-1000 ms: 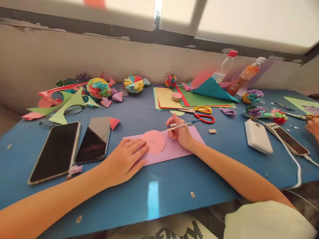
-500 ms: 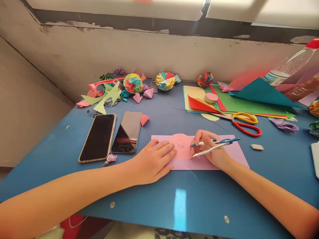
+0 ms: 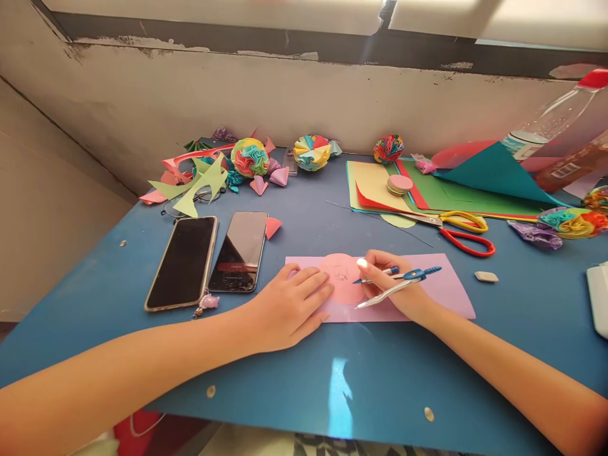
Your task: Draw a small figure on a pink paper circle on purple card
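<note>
My left hand (image 3: 295,305) lies flat with its fingers stretched out, on the left end of a lilac paper sheet (image 3: 439,285). Its fingertips touch a pink paper circle (image 3: 349,292) that rests on the sheet and bears small pencil marks. Between the thumb and fingers of my right hand (image 3: 392,278) is a drawing compass (image 3: 416,275), blue at the hinge with a silvery leg. It is tilted, its two legs pointing left over the right part of the circle. Whether the tips touch the paper I cannot tell.
Two phones (image 3: 183,263) lie left of the sheet. Scissors (image 3: 468,231) and a stack of coloured paper (image 3: 475,195) are behind it, with an eraser (image 3: 486,277) to the right. Pleated paper balls (image 3: 312,152) and scraps line the wall; a bottle (image 3: 553,120) leans at right.
My right hand has shifted a little left, and its thumb now shows on top, with the compass turned in the fingers. At the right edge, a colourful paper ball has come onto the purple piece.
</note>
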Action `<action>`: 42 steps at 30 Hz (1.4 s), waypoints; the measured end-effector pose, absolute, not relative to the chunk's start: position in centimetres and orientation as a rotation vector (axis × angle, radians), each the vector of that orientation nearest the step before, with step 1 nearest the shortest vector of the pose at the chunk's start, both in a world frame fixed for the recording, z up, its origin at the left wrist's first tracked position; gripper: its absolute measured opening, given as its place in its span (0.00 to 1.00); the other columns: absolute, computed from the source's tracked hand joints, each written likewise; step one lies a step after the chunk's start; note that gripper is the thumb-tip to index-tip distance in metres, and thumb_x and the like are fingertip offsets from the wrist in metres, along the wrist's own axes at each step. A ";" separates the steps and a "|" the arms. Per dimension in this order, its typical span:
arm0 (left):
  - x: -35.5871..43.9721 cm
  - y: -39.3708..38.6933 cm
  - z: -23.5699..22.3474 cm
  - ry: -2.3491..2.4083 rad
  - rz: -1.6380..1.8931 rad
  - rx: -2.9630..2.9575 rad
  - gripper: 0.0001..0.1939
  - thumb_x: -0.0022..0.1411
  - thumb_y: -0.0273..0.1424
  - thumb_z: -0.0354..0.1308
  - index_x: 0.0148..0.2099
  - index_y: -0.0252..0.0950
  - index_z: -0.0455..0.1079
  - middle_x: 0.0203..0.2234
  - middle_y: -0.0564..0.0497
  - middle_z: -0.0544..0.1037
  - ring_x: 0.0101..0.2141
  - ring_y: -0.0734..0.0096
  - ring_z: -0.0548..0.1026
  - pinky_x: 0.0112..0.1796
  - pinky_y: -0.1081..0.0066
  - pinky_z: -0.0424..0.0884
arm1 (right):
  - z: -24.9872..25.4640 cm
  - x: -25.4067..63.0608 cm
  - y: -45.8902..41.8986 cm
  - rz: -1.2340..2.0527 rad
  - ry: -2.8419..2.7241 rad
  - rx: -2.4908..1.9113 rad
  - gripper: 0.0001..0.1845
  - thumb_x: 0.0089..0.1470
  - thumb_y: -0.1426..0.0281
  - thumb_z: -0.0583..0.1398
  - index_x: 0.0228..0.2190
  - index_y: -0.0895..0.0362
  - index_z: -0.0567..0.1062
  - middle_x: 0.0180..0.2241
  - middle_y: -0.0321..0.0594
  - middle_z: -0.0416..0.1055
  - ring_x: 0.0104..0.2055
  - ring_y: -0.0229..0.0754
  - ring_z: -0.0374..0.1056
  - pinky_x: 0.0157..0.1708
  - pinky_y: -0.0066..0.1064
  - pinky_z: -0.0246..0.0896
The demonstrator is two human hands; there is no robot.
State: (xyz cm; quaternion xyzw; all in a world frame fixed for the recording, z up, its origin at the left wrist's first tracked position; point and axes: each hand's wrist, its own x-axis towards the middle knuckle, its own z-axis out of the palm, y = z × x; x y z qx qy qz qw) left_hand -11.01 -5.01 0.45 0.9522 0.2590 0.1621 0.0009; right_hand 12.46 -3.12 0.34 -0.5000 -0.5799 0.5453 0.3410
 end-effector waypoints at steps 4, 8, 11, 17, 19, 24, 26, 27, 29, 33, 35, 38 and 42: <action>-11.0 -5.0 0.3 0.801 0.528 2.982 0.18 0.68 0.32 0.45 0.55 0.29 0.66 0.50 0.39 0.73 0.49 0.56 0.70 0.47 0.57 0.61 | 0.1 12.5 -3.6 1.284 -1.669 -1.322 0.19 0.55 0.59 0.58 0.19 0.55 0.62 0.16 0.32 0.62 0.19 0.33 0.56 0.19 0.27 0.50; -11.0 -4.9 0.3 0.781 0.544 2.966 0.18 0.67 0.31 0.46 0.55 0.28 0.66 0.50 0.39 0.74 0.50 0.56 0.70 0.47 0.57 0.61 | 0.3 12.3 -3.7 1.136 -1.814 -1.349 0.16 0.54 0.65 0.58 0.19 0.55 0.63 0.18 0.33 0.63 0.20 0.33 0.55 0.19 0.26 0.49; -11.0 -4.8 0.4 0.787 0.536 2.942 0.19 0.67 0.31 0.46 0.56 0.29 0.66 0.50 0.39 0.74 0.50 0.56 0.70 0.48 0.57 0.62 | 0.5 12.2 -3.5 1.121 -1.831 -1.384 0.15 0.54 0.66 0.57 0.19 0.55 0.63 0.18 0.33 0.63 0.20 0.33 0.56 0.19 0.26 0.50; -11.0 -4.6 0.2 0.801 0.524 2.899 0.19 0.66 0.30 0.47 0.57 0.30 0.65 0.50 0.40 0.74 0.50 0.56 0.70 0.48 0.58 0.63 | -0.5 12.7 -3.1 1.145 -1.861 -1.408 0.16 0.57 0.64 0.56 0.20 0.55 0.63 0.19 0.33 0.62 0.20 0.33 0.55 0.18 0.27 0.50; -11.1 -4.6 0.0 0.810 0.530 2.889 0.20 0.66 0.30 0.47 0.58 0.31 0.64 0.51 0.40 0.73 0.51 0.56 0.69 0.49 0.57 0.62 | -0.8 13.0 -3.1 1.153 -1.863 -1.422 0.17 0.58 0.62 0.56 0.20 0.55 0.63 0.19 0.34 0.62 0.20 0.33 0.54 0.19 0.27 0.50; -11.1 -4.9 -0.2 0.846 0.489 2.847 0.20 0.66 0.29 0.46 0.58 0.32 0.65 0.53 0.42 0.72 0.53 0.56 0.68 0.52 0.56 0.62 | -0.9 13.3 -3.1 1.204 -1.850 -1.437 0.17 0.58 0.60 0.57 0.21 0.54 0.62 0.20 0.34 0.60 0.21 0.34 0.53 0.18 0.27 0.49; -11.0 -4.9 0.0 0.865 0.465 2.832 0.20 0.66 0.28 0.47 0.58 0.32 0.65 0.54 0.43 0.72 0.54 0.57 0.68 0.53 0.56 0.61 | -0.8 13.3 -3.1 1.204 -1.860 -1.427 0.17 0.58 0.61 0.57 0.21 0.54 0.62 0.20 0.34 0.58 0.20 0.34 0.52 0.17 0.27 0.48; -11.0 -4.9 0.1 0.868 0.460 2.829 0.20 0.66 0.28 0.47 0.58 0.32 0.65 0.54 0.43 0.72 0.54 0.57 0.68 0.53 0.55 0.61 | -0.7 13.3 -3.1 1.208 -1.871 -1.420 0.17 0.58 0.61 0.57 0.21 0.54 0.62 0.20 0.33 0.58 0.20 0.33 0.51 0.17 0.27 0.48; -11.0 -4.9 0.2 0.870 0.452 2.822 0.20 0.66 0.28 0.48 0.59 0.32 0.65 0.54 0.43 0.72 0.54 0.56 0.68 0.53 0.55 0.61 | -0.5 13.2 -3.1 1.217 -1.885 -1.406 0.17 0.58 0.62 0.57 0.21 0.54 0.62 0.19 0.33 0.57 0.20 0.33 0.51 0.18 0.28 0.47; -11.0 -4.9 0.2 0.868 0.452 2.807 0.20 0.66 0.28 0.47 0.59 0.32 0.65 0.54 0.43 0.72 0.54 0.56 0.68 0.53 0.55 0.62 | -0.4 13.1 -3.1 1.208 -1.895 -1.381 0.16 0.58 0.64 0.56 0.22 0.53 0.61 0.19 0.33 0.56 0.20 0.34 0.50 0.17 0.29 0.46; -11.0 -4.9 0.2 0.872 0.452 2.806 0.21 0.65 0.28 0.47 0.59 0.32 0.65 0.54 0.43 0.72 0.54 0.56 0.68 0.54 0.54 0.62 | -0.5 13.2 -3.1 1.210 -1.914 -1.364 0.15 0.58 0.64 0.56 0.22 0.53 0.61 0.19 0.34 0.57 0.19 0.34 0.49 0.17 0.29 0.46; -11.0 -4.9 0.2 0.880 0.444 2.810 0.20 0.65 0.28 0.48 0.59 0.32 0.65 0.54 0.43 0.72 0.54 0.57 0.68 0.54 0.55 0.62 | -0.5 13.3 -3.1 1.212 -1.922 -1.363 0.15 0.58 0.64 0.57 0.22 0.53 0.61 0.19 0.34 0.56 0.19 0.34 0.49 0.17 0.29 0.44; -10.9 -4.9 0.2 0.877 0.438 2.823 0.20 0.65 0.28 0.49 0.58 0.32 0.66 0.55 0.44 0.72 0.54 0.57 0.68 0.54 0.55 0.61 | -0.3 13.4 -3.1 1.209 -1.900 -1.385 0.16 0.57 0.65 0.57 0.21 0.54 0.60 0.18 0.33 0.56 0.19 0.33 0.49 0.16 0.28 0.44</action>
